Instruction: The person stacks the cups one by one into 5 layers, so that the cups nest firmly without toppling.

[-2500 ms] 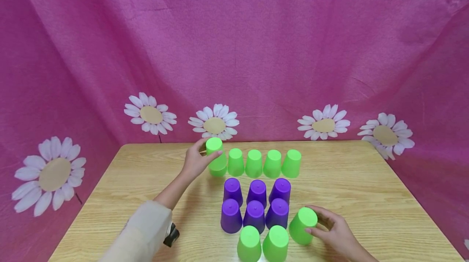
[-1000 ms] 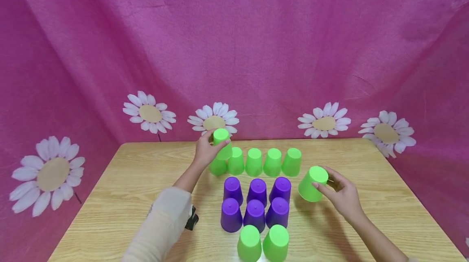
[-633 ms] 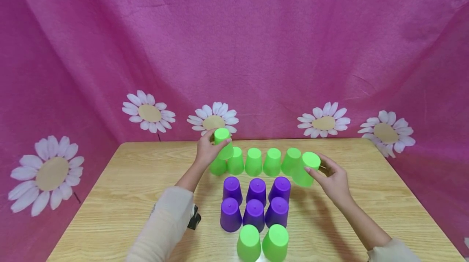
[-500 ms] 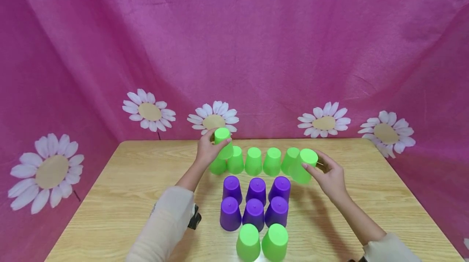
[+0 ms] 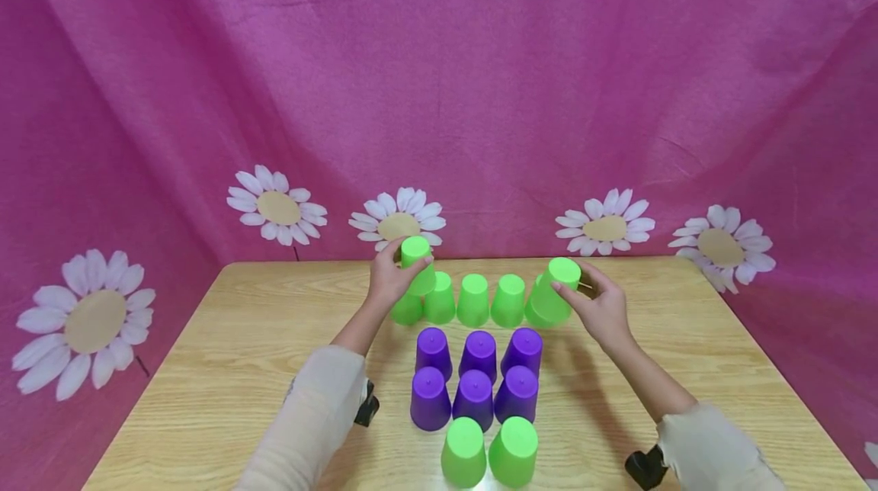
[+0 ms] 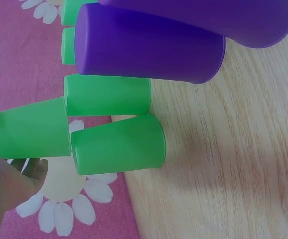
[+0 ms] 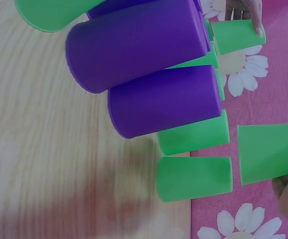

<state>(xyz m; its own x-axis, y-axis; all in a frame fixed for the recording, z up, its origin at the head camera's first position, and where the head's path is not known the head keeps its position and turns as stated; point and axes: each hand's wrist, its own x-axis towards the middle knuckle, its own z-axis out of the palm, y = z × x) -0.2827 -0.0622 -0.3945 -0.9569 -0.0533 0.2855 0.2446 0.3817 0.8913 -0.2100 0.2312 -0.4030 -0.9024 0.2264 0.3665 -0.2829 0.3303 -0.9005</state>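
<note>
My left hand (image 5: 387, 281) grips an upside-down green cup (image 5: 417, 266). In the left wrist view this held cup (image 6: 33, 129) rests across, or just touches, the tops of two neighbouring green cups (image 6: 121, 145) at the left end of the back row. My right hand (image 5: 605, 312) holds another upside-down green cup (image 5: 559, 281), thumb in front and fingers behind. In the right wrist view that cup (image 7: 271, 152) hovers with a small gap above the last two back-row cups (image 7: 196, 179). It partly hides the rightmost one in the head view.
Several upside-down green cups (image 5: 473, 300) line the back of the wooden table (image 5: 240, 369). Before them stand two rows of three purple cups (image 5: 473, 399). Two more green cups, a left one (image 5: 463, 457) and a right one (image 5: 514, 454), stand nearest. A pink flowered cloth (image 5: 480, 94) hangs behind.
My right hand has carried its cup from beside the front green cups back and up to the row's right end. My left hand has shifted its cup slightly right, then stayed nearly still.
</note>
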